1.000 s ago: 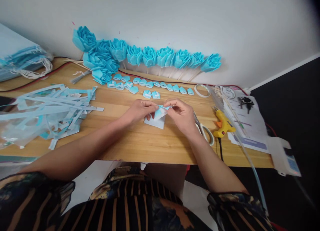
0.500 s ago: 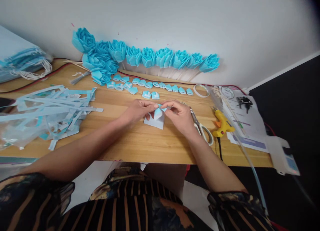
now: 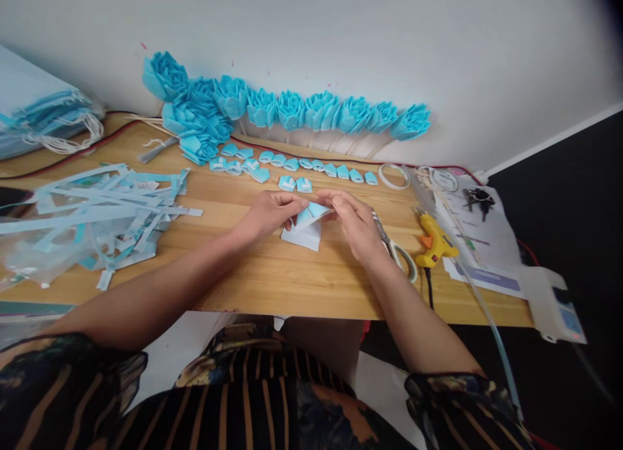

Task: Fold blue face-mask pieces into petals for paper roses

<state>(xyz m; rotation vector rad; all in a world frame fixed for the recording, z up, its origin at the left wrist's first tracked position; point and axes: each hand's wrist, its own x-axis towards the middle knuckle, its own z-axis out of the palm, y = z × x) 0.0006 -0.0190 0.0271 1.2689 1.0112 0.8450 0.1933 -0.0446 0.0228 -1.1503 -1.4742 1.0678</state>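
My left hand (image 3: 270, 213) pinches the left side of a small blue sheet piece (image 3: 314, 212), its thumb lying on top. The piece is creased, with a paler edge along its lower side. At its right end is my right hand (image 3: 354, 223), fingers curled around that corner; some fingertips are hidden. Just below, a flat pale rectangle (image 3: 302, 237) lies on the wooden table, partly covered by the held piece. Beyond my hands, two folded blue petals (image 3: 294, 184) lie side by side, with rows of similar petals (image 3: 292, 165) farther back.
Blue flowers (image 3: 321, 111) on sticks line the wall. Cut strips (image 3: 121, 200) and clear plastic are heaped at left. Scissors (image 3: 402, 258) lie by my right wrist, beside a yellow glue gun (image 3: 435, 242). A tape roll (image 3: 394, 176), papers (image 3: 499, 232) and keys (image 3: 479, 199) are at right.
The blue piece has gone from folded up between my fingertips to spread wider and flatter. My right hand has shifted slightly right and its fingers have loosened.
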